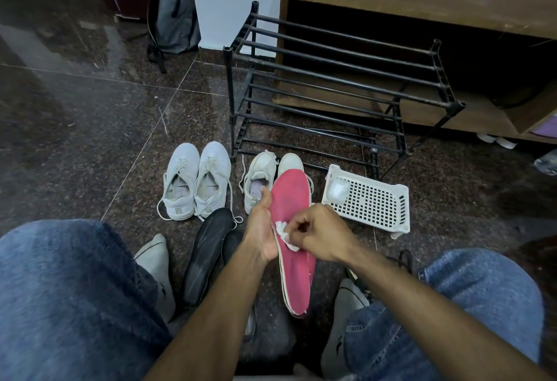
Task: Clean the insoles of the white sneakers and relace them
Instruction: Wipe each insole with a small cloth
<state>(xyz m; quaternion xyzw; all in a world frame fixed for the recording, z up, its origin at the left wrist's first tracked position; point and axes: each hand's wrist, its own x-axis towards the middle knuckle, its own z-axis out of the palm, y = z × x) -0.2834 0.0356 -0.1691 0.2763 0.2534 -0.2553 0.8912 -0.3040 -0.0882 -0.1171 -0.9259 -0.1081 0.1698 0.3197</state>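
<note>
Your right hand (319, 234) pinches a white wipe (286, 234) against the pink insole (294, 221), which your left hand (261, 230) grips by its edge, above the floor just before the white sneakers (272, 177).

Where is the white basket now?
In the head view the white basket lies on the floor at right, in front of the black rack, just right of the pink insole.

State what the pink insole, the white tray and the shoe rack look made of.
Pink insole: likely foam under matte fabric; pale layered edge, slight bend.
White tray: moulded plastic; perforated grid.
Shoe rack: black tubes, metal or plastic, dull finish; unclear which.
</note>
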